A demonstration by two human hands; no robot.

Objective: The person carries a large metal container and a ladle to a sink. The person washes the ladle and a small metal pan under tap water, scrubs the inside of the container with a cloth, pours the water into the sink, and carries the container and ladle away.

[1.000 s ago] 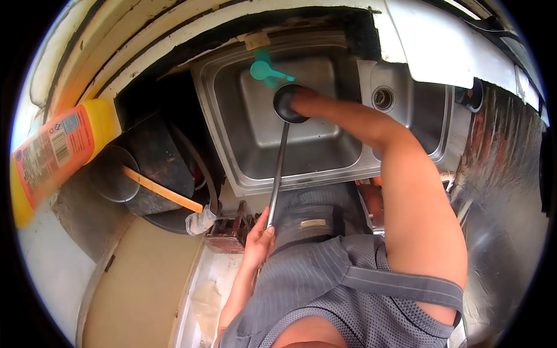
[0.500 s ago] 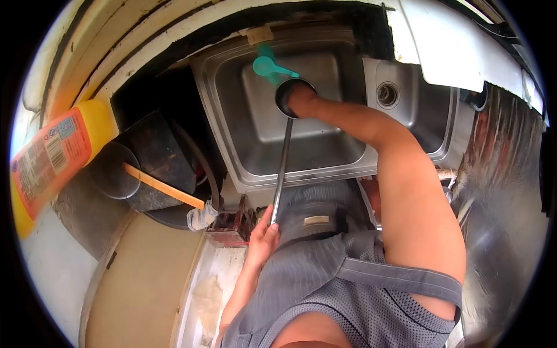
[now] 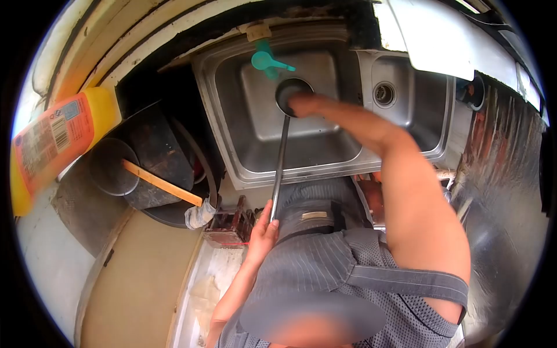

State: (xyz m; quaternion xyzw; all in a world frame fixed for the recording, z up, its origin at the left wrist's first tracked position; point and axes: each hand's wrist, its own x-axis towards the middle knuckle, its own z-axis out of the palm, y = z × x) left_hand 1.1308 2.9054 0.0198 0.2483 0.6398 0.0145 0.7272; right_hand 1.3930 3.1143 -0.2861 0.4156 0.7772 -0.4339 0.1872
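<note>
My left hand (image 3: pixel 264 235) is closed around the lower end of a long metal ladle's handle (image 3: pixel 281 165), in front of my apron. The ladle's round, dark bowl (image 3: pixel 282 93) is over the large basin of a steel sink (image 3: pixel 232 124). My right hand (image 3: pixel 304 104) reaches into that bowl from the right. Its fingers are hidden in the bowl and smeared by motion, so whether they hold anything cannot be made out. Just beyond the bowl is a teal plastic tap (image 3: pixel 264 60) with its lever pointing right.
A smaller basin with a drain (image 3: pixel 384 94) lies to the right. On the left are a yellow bottle with an orange label (image 3: pixel 58 136), a dark pot (image 3: pixel 113 168) with a wooden handle (image 3: pixel 162 184), and a dark red stand (image 3: pixel 229 226). A white panel (image 3: pixel 429 37) overhangs the back right.
My right hand has shifted slightly inside the ladle's bowl and looks more blurred. My left hand keeps its hold on the handle. The view has shifted a little.
</note>
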